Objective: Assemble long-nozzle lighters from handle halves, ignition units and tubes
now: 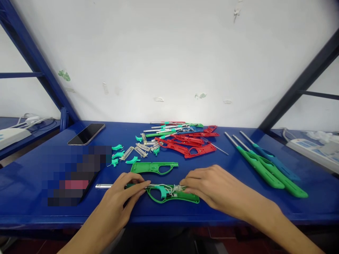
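A green lighter half-shell (182,197) lies open side up near the table's front edge, with a teal trigger (162,192) and white wires in it. My left hand (127,192) is closed round its neck, where a silver metal tube (103,186) sticks out to the left. At the handle end, the fingers of my right hand (203,183) pinch a clear fuel tank (179,188) lying in the shell. Just behind is a second green half-shell (143,167) with no hand on it.
Behind lie red shells (196,150), clear tanks (127,153), teal triggers (132,160) and metal tubes. Assembled green and blue lighters (265,169) lie at the right. A phone (87,134) and a pixelated dark object (79,176) are at the left.
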The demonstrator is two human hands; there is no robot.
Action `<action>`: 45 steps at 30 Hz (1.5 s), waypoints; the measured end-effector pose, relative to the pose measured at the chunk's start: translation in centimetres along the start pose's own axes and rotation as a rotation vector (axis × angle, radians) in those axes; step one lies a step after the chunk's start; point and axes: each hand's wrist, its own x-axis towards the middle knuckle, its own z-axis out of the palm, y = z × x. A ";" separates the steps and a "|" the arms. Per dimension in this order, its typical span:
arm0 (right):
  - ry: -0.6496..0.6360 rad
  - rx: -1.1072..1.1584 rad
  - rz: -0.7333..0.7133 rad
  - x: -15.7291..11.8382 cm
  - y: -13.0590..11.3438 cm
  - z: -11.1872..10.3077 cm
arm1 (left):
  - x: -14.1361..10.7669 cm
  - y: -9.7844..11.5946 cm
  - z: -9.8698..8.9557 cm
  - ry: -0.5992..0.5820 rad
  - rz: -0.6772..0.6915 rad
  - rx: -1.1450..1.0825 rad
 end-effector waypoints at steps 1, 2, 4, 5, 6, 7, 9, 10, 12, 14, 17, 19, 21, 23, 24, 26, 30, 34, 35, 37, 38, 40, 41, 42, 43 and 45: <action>-0.015 -0.005 0.000 0.0 -0.1 0.0 | 0.0 0.0 0.0 -0.005 -0.005 -0.004; -0.026 -0.010 0.003 0.0 -0.2 0.1 | 0.0 0.0 0.1 -0.008 -0.007 -0.007; -0.034 -0.019 0.006 0.0 -0.4 0.1 | 0.0 0.0 0.1 -0.005 -0.005 -0.015; -0.034 -0.025 0.007 0.0 -0.5 0.1 | 0.0 0.0 0.1 -0.003 0.001 -0.019; -0.035 -0.031 0.007 0.0 -0.5 0.1 | 0.0 0.0 0.1 0.002 0.009 -0.021; -0.035 -0.040 0.008 -0.1 -0.6 0.1 | 0.0 -0.1 0.1 0.006 0.016 -0.023; -0.034 -0.059 0.015 -0.1 -0.6 0.3 | -0.1 -0.1 0.1 0.013 0.029 -0.026; -0.028 -0.069 0.018 -0.2 -0.6 0.4 | -0.1 -0.1 0.1 0.014 0.031 -0.025; -0.012 -0.089 0.024 -0.3 -0.6 0.6 | 0.0 -0.1 0.1 0.017 0.033 -0.021; 0.008 -0.108 0.024 -0.4 -0.6 0.9 | 0.1 0.0 0.0 0.022 0.039 -0.015; 0.025 -0.133 0.026 -0.5 -0.8 1.2 | 0.2 0.1 -0.1 0.029 0.055 -0.005; 0.029 -0.149 0.029 -0.6 -0.9 1.3 | 0.3 0.2 -0.2 0.035 0.067 0.002; 0.036 -0.165 0.034 -0.7 -1.1 1.5 | 0.4 0.2 -0.3 0.041 0.077 0.009; 0.049 -0.183 0.040 -0.7 -1.2 1.6 | 0.4 0.3 -0.3 0.043 0.081 0.017; 0.053 -0.191 0.041 -0.7 -1.3 1.7 | 0.4 0.3 -0.3 0.044 0.080 0.019; 0.060 -0.202 0.041 -0.6 -1.4 1.7 | 0.3 0.3 -0.3 0.044 0.074 0.020; 0.068 -0.209 0.039 -0.5 -1.4 1.7 | 0.1 0.2 -0.2 0.049 0.075 0.010; 0.081 -0.209 0.040 -0.6 -1.3 1.9 | -0.1 0.1 -0.1 0.035 0.061 0.005; 0.088 -0.208 0.044 -0.7 -1.3 2.0 | -0.1 0.0 0.0 0.029 0.052 0.003; 0.094 -0.199 0.050 -0.8 -1.4 2.1 | -0.1 0.0 0.1 0.029 0.040 0.000; 0.092 -0.192 0.051 -0.8 -1.5 2.1 | -0.2 0.0 0.1 0.033 0.040 -0.003; 0.085 -0.177 0.049 -0.8 -1.6 2.1 | -0.1 0.0 0.1 0.034 0.050 -0.002; 0.085 -0.171 0.047 -0.8 -1.7 2.1 | -0.1 0.0 0.1 0.033 0.054 0.001; 0.087 -0.167 0.048 -0.8 -1.8 2.1 | -0.1 0.0 0.0 0.033 0.056 0.006; 0.091 -0.166 0.051 -0.8 -1.8 2.1 | -0.1 0.1 0.0 0.030 0.055 0.011; 0.098 -0.164 0.067 -0.9 -1.8 2.1 | 0.0 0.0 -0.1 0.024 0.047 0.016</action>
